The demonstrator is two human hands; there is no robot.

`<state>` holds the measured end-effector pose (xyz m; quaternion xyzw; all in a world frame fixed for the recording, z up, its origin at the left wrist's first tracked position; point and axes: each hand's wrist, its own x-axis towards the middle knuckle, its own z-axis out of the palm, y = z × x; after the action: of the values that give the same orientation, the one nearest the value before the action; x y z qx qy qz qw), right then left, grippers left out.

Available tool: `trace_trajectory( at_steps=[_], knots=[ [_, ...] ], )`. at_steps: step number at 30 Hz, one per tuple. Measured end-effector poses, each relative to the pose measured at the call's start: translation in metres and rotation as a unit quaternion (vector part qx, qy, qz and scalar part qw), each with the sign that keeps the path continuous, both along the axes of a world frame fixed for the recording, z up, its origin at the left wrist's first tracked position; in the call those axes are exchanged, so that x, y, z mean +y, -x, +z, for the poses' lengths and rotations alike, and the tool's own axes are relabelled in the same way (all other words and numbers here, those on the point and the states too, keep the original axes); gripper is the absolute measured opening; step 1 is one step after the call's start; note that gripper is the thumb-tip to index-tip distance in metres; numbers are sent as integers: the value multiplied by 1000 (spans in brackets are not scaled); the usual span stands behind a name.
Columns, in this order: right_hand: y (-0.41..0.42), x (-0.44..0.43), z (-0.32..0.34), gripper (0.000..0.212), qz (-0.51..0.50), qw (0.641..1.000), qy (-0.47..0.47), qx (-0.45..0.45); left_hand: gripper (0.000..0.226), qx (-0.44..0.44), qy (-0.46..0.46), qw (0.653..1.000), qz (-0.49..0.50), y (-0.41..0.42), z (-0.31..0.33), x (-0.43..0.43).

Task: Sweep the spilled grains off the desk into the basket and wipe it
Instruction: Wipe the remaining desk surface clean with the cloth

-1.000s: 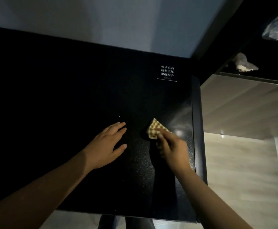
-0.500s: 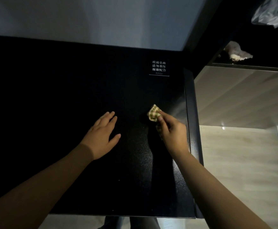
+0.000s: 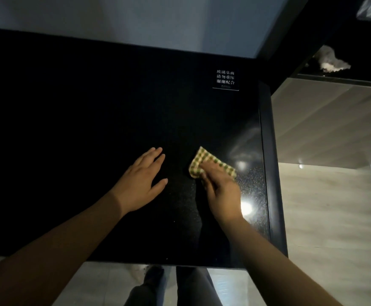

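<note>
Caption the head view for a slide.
Right hand presses a checked cloth on the black desk; left hand spread flat alongside.

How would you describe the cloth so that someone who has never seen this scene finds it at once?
Start at the black glossy desk and go toward its right edge. There the right hand presses down a small cloth. It is the only patterned thing there: yellow-and-green checks.
</note>
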<state>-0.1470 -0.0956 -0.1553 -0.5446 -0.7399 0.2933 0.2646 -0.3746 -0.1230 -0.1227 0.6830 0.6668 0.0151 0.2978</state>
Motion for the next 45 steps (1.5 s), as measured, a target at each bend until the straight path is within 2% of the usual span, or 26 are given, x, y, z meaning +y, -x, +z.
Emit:
trace_trajectory(
  at_steps=[5,7,10,15,19,22,25,27,29,33,36,39,41,45],
  knots=[
    [-2,-63,17,23,44,997,66,25,66,0,18,1000,-16,12,7,-32],
    [-5,-59,26,21,0,994,91,63,66,2,13,999,-29,15,5,-45],
    [-1,-36,30,20,-86,992,38,83,67,-4,-2,999,-38,17,1,-59],
    [25,-60,4,26,-5,999,30,-10,67,-4,-22,999,-43,25,-4,-86],
    [29,-122,8,26,47,999,19,21,67,8,-18,999,-42,38,-3,-112],
    [22,-155,18,19,81,993,77,28,68,14,-11,999,-40,44,-4,-130],
    [15,-152,34,21,-9,987,127,94,68,11,-3,999,-39,43,-4,-143],
    [12,-135,44,18,-82,985,87,121,68,10,-5,999,-38,37,-3,-150],
    [13,-119,44,18,-107,987,58,103,68,11,-6,999,-34,31,-3,-155],
    [24,-138,16,24,-20,998,56,3,67,13,-14,1000,-15,24,-7,-169],
    [22,-180,10,24,70,996,49,15,66,9,-26,1000,-2,24,-12,-183],
    [4,-213,15,18,127,987,93,15,65,17,-42,999,6,22,-12,-195],
    [-12,-225,17,18,104,987,118,26,65,13,-49,999,20,19,-10,-200],
    [-33,-210,30,20,-50,984,104,136,65,5,-46,997,55,10,-4,-214]
  ],
)
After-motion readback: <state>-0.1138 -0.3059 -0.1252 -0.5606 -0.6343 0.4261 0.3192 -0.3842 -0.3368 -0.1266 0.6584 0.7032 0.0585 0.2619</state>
